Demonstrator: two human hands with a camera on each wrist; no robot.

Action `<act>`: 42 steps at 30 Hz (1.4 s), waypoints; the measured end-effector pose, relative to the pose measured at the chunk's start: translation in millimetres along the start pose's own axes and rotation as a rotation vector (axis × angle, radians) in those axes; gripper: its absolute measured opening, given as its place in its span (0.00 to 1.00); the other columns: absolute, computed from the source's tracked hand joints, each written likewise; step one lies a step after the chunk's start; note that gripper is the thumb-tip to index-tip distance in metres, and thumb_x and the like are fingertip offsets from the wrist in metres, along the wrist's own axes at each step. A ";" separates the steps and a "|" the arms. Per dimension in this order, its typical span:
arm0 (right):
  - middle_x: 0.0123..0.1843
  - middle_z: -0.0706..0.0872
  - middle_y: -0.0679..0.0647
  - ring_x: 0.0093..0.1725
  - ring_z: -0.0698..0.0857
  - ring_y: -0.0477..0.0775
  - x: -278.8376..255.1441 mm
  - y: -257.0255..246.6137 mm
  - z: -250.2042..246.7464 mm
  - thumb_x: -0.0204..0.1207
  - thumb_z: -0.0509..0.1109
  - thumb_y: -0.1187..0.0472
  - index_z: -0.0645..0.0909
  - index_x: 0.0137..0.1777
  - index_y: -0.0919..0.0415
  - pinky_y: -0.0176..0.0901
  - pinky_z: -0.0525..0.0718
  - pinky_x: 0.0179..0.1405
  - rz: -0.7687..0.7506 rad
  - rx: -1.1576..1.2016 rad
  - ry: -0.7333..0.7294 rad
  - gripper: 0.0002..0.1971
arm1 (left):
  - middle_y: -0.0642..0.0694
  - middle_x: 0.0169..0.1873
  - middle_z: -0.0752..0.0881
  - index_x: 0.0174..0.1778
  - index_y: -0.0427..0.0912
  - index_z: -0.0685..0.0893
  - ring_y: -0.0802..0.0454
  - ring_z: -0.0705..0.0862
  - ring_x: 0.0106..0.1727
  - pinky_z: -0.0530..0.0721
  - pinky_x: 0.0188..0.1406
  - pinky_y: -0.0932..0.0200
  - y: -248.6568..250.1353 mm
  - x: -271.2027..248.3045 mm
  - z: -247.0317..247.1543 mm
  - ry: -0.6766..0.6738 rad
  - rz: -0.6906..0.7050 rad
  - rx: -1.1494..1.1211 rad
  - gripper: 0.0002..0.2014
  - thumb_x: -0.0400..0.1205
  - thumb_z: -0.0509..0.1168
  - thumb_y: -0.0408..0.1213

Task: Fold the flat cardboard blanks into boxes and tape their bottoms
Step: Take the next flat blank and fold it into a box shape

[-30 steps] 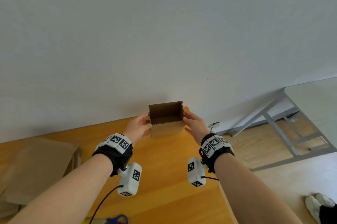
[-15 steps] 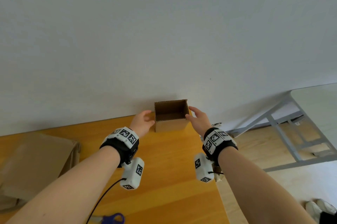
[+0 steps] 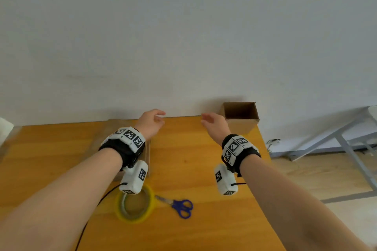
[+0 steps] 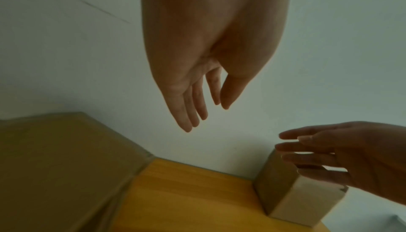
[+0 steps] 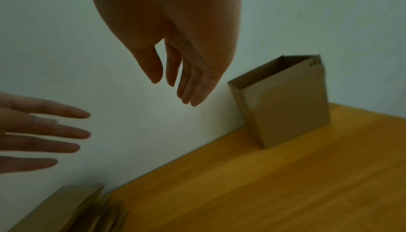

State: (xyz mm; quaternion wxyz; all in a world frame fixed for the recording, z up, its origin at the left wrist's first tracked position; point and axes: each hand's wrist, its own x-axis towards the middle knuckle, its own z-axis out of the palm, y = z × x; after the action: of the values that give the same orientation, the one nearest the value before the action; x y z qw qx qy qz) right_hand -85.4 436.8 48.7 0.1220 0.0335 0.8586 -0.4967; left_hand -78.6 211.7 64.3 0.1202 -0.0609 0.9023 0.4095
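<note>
Both hands hover empty above the bench, left hand and right hand with fingers loosely apart, the folded box upright at one o'clock.

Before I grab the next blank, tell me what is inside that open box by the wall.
The box stands upright at the table's far right corner, top open. Only bare brown inner walls show in the head and right wrist views. Its floor is hidden by the near wall, so any contents are unseen.

No readable words, brands or numbers show anywhere (the wristbands carry only black-and-white square marker patterns).
</note>
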 end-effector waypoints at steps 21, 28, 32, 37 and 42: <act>0.65 0.82 0.60 0.61 0.83 0.59 -22.7 -23.8 209.8 0.78 0.71 0.55 0.68 0.74 0.63 0.57 0.83 0.62 0.306 0.095 -0.115 0.28 | 0.42 0.77 0.69 0.80 0.42 0.62 0.43 0.71 0.75 0.72 0.73 0.43 -212.8 -42.4 -96.6 -0.039 -0.310 -0.003 0.33 0.80 0.66 0.43; 0.54 0.85 0.62 0.50 0.87 0.59 -21.7 -22.4 219.4 0.77 0.71 0.67 0.74 0.68 0.69 0.52 0.87 0.55 0.353 0.254 -0.082 0.20 | 0.38 0.74 0.73 0.78 0.41 0.64 0.40 0.74 0.72 0.75 0.69 0.42 -230.1 -26.8 -94.7 0.013 -0.373 -0.087 0.35 0.77 0.71 0.43; 0.50 0.85 0.60 0.48 0.86 0.57 -23.7 -23.1 213.7 0.77 0.70 0.69 0.74 0.66 0.69 0.46 0.87 0.48 0.364 0.301 -0.069 0.18 | 0.36 0.71 0.75 0.77 0.38 0.65 0.40 0.76 0.69 0.75 0.68 0.46 -223.1 -23.4 -101.3 0.055 -0.409 -0.133 0.38 0.74 0.75 0.41; 0.45 0.85 0.57 0.48 0.86 0.57 -28.7 -25.7 192.2 0.77 0.69 0.72 0.74 0.65 0.67 0.44 0.86 0.42 0.352 0.391 -0.057 0.17 | 0.38 0.70 0.76 0.76 0.38 0.68 0.41 0.76 0.68 0.76 0.61 0.51 -198.9 -28.3 -111.4 0.046 -0.323 -0.094 0.39 0.72 0.76 0.43; 0.50 0.85 0.60 0.46 0.86 0.55 -38.9 -24.3 157.0 0.78 0.68 0.72 0.74 0.63 0.65 0.39 0.86 0.39 0.306 0.397 -0.033 0.15 | 0.39 0.64 0.81 0.68 0.35 0.73 0.43 0.81 0.62 0.79 0.56 0.55 -163.8 -32.2 -104.6 0.048 -0.224 -0.134 0.33 0.70 0.78 0.39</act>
State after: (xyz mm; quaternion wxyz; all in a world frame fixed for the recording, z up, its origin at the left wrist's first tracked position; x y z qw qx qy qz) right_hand -24.4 291.8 3.9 0.2009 0.1782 0.7271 -0.6319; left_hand -30.9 25.6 20.7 0.1391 -0.1788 0.8632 0.4512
